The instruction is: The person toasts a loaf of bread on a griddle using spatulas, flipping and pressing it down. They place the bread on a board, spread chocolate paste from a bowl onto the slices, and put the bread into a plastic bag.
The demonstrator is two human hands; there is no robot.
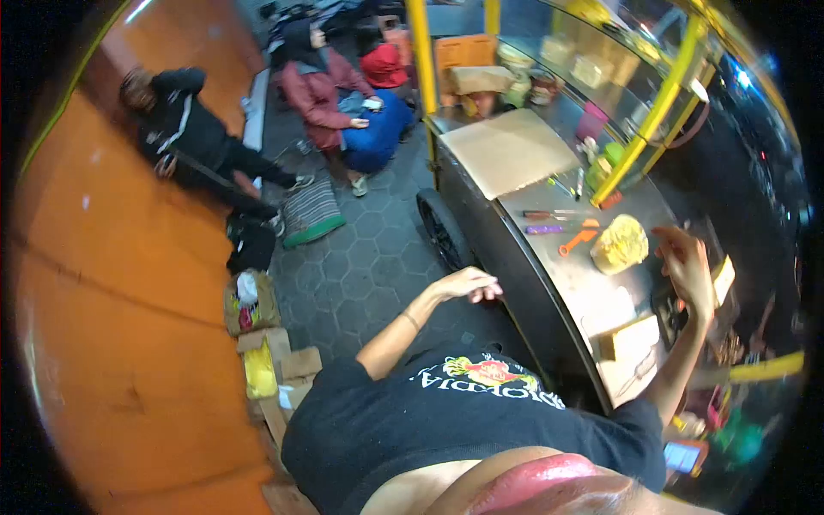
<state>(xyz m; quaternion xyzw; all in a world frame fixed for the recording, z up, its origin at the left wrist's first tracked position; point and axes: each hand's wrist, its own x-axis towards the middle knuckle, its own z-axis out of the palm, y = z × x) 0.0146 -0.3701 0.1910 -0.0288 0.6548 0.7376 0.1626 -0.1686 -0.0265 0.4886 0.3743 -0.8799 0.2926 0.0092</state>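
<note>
My left hand (468, 284) hangs in front of the cart's dark side panel, its fingers loosely bent and nothing visible in them. Over the right part of the metal counter (549, 257) is my right hand (687, 268), fingers apart and bent, the index finger pointing toward a tub of pale yellow spread (621, 245). No object shows in that hand. Left of the tub lie an orange spatula-like tool (578, 238), a purple-handled knife (545, 229) and another dark-handled utensil (539, 214).
A brown sheet (511, 153) covers the counter's far end. Yellow posts (657, 107) frame the cart, and a box-like block (631, 339) sits near my right forearm. A wheel (444, 227) stands below. People (322, 99) sit and stand to the left, near cardboard boxes (262, 365).
</note>
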